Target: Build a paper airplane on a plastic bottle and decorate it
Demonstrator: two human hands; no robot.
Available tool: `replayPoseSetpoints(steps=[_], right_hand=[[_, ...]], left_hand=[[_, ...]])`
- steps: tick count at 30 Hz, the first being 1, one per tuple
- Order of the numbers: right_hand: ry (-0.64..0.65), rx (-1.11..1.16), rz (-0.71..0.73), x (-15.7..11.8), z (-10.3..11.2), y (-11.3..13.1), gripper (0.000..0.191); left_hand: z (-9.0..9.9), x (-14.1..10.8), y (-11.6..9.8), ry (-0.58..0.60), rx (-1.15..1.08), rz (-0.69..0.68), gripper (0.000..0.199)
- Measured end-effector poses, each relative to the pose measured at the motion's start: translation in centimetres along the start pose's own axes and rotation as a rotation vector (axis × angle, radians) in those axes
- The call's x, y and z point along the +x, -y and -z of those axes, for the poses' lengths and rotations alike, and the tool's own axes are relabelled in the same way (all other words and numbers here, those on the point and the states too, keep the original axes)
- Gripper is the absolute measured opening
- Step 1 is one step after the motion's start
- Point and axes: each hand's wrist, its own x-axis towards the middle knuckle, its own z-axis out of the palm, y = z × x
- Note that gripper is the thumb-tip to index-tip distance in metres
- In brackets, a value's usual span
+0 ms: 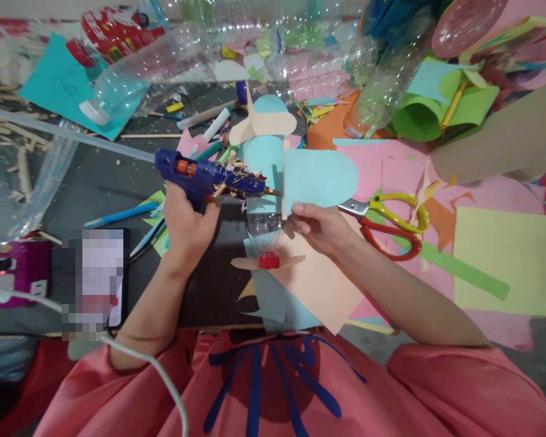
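Note:
A blue hot glue gun (209, 176), crusted with wood bits, is in my left hand (186, 221), its nozzle pointing right at the edge of a light blue rounded paper piece (321, 179). My right hand (316, 226) pinches the lower corner of that piece, which stands against a plastic bottle (264, 227) wrapped in light blue paper. The bottle has a red cap (269, 260) towards me with a cardboard strip across it. At its far end sit beige cardboard fins (264, 124). Just right of my right hand lie scissors (386, 221) with yellow and red handles.
Clear plastic bottles (150, 67) and a red-labelled bottle (118, 33) lie at the back. A phone (118, 279) and a purple box (31, 273) are at the left. Pink paper (404, 164), yellow paper (505, 261) and a green roll (418, 118) cover the right. A white cable (157, 364) crosses in front.

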Motion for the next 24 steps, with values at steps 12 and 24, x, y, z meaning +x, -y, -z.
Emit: replayPoseSetpoints(steps=[12,24], right_hand=[[0.022,-0.013,0.026,0.0,0.0,-0.2,0.037],[0.056,-0.025,0.040,0.0,-0.1,0.0,0.033]], left_hand=[[-0.1,0.0,0.6,-0.024,-0.044,0.022,0.043],[-0.2,0.0,1.4,-0.074,-0.124,-0.092,0.047]])
